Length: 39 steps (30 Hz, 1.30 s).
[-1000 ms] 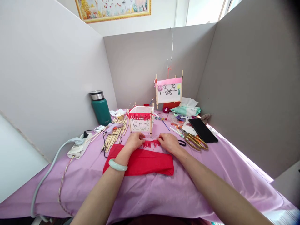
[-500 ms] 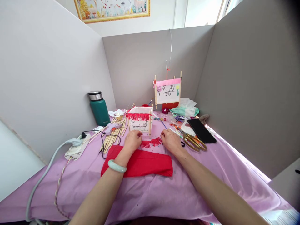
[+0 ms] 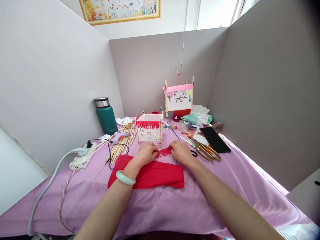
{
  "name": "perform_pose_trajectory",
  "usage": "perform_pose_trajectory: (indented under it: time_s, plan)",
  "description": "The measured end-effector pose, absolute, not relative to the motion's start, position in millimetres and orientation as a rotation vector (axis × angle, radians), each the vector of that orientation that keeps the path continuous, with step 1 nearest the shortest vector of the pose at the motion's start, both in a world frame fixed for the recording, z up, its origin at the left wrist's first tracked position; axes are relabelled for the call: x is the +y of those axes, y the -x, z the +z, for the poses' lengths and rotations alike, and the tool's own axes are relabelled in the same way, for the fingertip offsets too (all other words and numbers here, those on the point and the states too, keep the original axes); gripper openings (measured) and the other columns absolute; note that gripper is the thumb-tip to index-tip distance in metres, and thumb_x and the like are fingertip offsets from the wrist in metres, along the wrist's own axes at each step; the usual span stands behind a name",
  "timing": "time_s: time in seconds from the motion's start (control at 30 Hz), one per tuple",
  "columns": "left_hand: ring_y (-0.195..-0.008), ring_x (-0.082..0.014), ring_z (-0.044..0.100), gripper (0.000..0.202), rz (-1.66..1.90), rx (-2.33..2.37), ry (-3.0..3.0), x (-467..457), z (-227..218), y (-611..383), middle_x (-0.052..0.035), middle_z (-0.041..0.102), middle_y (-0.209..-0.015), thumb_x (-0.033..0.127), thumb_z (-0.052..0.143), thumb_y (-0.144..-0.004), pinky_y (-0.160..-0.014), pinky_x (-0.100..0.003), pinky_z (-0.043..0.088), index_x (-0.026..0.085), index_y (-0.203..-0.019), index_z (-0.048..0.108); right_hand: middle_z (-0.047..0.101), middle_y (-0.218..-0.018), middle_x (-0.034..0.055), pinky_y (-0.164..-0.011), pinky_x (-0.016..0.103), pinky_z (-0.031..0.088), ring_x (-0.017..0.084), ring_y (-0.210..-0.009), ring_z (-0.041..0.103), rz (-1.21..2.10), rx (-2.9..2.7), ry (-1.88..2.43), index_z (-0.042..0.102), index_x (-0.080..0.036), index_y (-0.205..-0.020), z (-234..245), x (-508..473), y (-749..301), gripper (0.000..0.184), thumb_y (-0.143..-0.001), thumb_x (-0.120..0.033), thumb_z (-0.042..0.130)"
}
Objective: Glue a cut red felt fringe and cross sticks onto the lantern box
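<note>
two hands, drawn closer together than in the earlier frame; whether they grip cannot be told. left to right: pale green bangle [image 3: 125, 177] on the wrist of the left hand [image 3: 146, 154]; fringed red paper strip [image 3: 164, 153], its ends touched by both hands, just beyond a folded red paper band [image 3: 146, 176] and before a paper house model [image 3: 149, 132]; right hand [image 3: 180, 151]; gold-handled scissors [image 3: 206, 151].

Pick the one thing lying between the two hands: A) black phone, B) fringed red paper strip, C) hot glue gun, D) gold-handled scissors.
B: the fringed red paper strip lies between the left hand and the right hand.
</note>
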<state>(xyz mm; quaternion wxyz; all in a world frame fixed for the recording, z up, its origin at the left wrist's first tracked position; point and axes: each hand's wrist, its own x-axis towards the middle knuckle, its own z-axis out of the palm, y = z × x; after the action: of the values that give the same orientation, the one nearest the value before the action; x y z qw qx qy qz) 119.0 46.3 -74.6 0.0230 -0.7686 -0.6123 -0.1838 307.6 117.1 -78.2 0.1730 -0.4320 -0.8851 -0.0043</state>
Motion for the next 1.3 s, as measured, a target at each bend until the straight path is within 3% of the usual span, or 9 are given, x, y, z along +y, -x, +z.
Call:
perform_pose_trajectory:
  time_s: [0.23,0.43,0.63,0.83,1.0,1.17,1.3]
  plan:
    - [-0.086,-0.0199,0.06,0.021,-0.574,-1.975,2.309,46,-75,-118,-0.0073,0.068,-0.088,0.017,0.055,-0.082,-0.08,-0.028,0.045,0.019,-0.088,0.075,0.065,-0.103,0.0053,-0.089,0.03,0.033,0.02,-0.1,0.052,-0.042,-2.569,1.143,0.067,-0.024,-0.105,-79,120,-310,0.032,-0.085,-0.013,0.044]
    - [-0.09,-0.0216,0.058,0.026,-0.55,-1.898,2.309,46,-78,-119,-0.0086,0.066,-0.092,0.019,0.054,-0.084,-0.084,-0.031,0.044,0.021,-0.103,0.072,0.064,-0.105,0.0073,-0.093,0.033,0.03,0.021,-0.102,0.051,-0.085,-2.576,1.174,0.067,-0.024,-0.108,-84,120,-307,0.035,-0.086,-0.011,0.043]
    - [-0.091,-0.0235,0.057,0.027,-0.494,-1.862,2.307,47,-78,-119,-0.009,0.066,-0.092,0.02,0.051,-0.086,-0.084,-0.034,0.044,0.021,-0.101,0.073,0.062,-0.108,0.008,-0.086,0.033,0.032,0.023,-0.104,0.05,-0.108,-2.523,1.197,0.066,-0.024,-0.11,-83,121,-308,0.035,-0.086,-0.013,0.043]
    - [-0.091,-0.0213,0.059,0.028,-0.604,-1.924,2.283,47,-76,-120,-0.0075,0.068,-0.092,0.016,0.049,-0.083,-0.085,-0.031,0.044,0.019,-0.093,0.075,0.065,-0.101,0.0073,-0.084,0.034,0.032,0.023,-0.101,0.051,-0.107,-2.518,1.185,0.07,-0.022,-0.096,-81,121,-308,0.028,-0.083,-0.013,0.047]
    - [-0.091,-0.0249,0.063,0.03,-0.647,-2.318,1.969,46,-70,-116,-0.0078,0.071,-0.095,0.016,0.048,-0.079,-0.082,-0.034,0.047,0.02,-0.093,0.074,0.067,-0.096,0.0061,-0.081,0.032,0.033,0.021,-0.098,0.053,-0.071,-2.529,1.172,0.07,-0.021,-0.09,-79,120,-310,0.026,-0.082,-0.011,0.047]
    - [-0.093,-0.0235,0.064,0.031,-0.792,-2.475,1.688,43,-66,-113,-0.0063,0.072,-0.097,0.02,0.046,-0.081,-0.082,-0.033,0.047,0.023,-0.1,0.071,0.065,-0.105,0.0051,-0.086,0.031,0.032,0.02,-0.102,0.051,-0.078,-2.488,1.084,0.067,-0.022,-0.102,-78,116,-308,0.03,-0.082,-0.011,0.046]
    - [-0.091,-0.0213,0.063,0.024,-0.626,-2.491,1.846,43,-66,-113,-0.0048,0.071,-0.095,0.022,0.054,-0.077,-0.081,-0.03,0.046,0.024,-0.093,0.073,0.066,-0.095,0.0059,-0.082,0.032,0.033,0.021,-0.097,0.052,-0.064,-2.585,1.044,0.069,-0.02,-0.089,-79,115,-306,0.024,-0.082,-0.013,0.048]
